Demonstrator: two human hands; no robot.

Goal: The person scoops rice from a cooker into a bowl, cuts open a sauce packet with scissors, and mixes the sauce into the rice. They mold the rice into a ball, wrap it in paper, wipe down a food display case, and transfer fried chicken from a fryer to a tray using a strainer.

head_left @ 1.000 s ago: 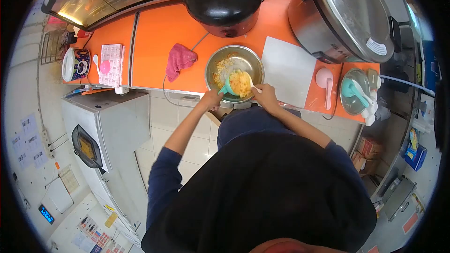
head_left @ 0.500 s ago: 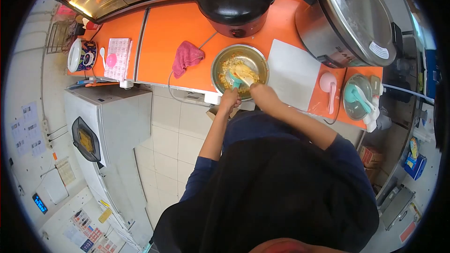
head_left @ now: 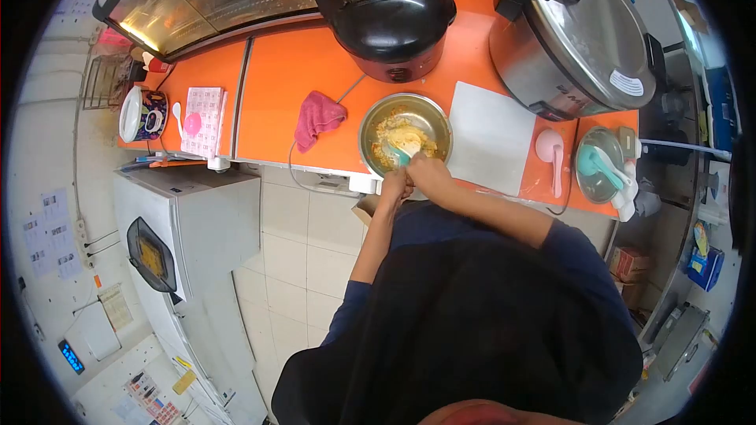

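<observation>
On the near edge of the counter sits a metal bowl (head_left: 368, 135) with yellowish rice (head_left: 405, 135) in it. My left hand (head_left: 397, 186) is closed at the bowl's near rim, around the handle of a teal spoon (head_left: 401, 156) that reaches into the rice. Just to its right, my right hand (head_left: 431, 176) is closed over the bowl's near side on a pale paddle (head_left: 413, 148). Its head lies among the rice close to the teal spoon. My fingers cover most of both handles.
Behind the bowl stands a black-lidded cooker (head_left: 394, 20). A large steel rice cooker (head_left: 567, 47) is at right, beyond a white sheet (head_left: 492, 138). A pink cloth (head_left: 319, 120) lies left. Pink scoop (head_left: 550, 145) and container with teal scoop (head_left: 602, 181) sit far right.
My right hand has moved left and slightly nearer to me, up against my left hand. The pale paddle now shows less of its length. The whole view has shifted slightly.
</observation>
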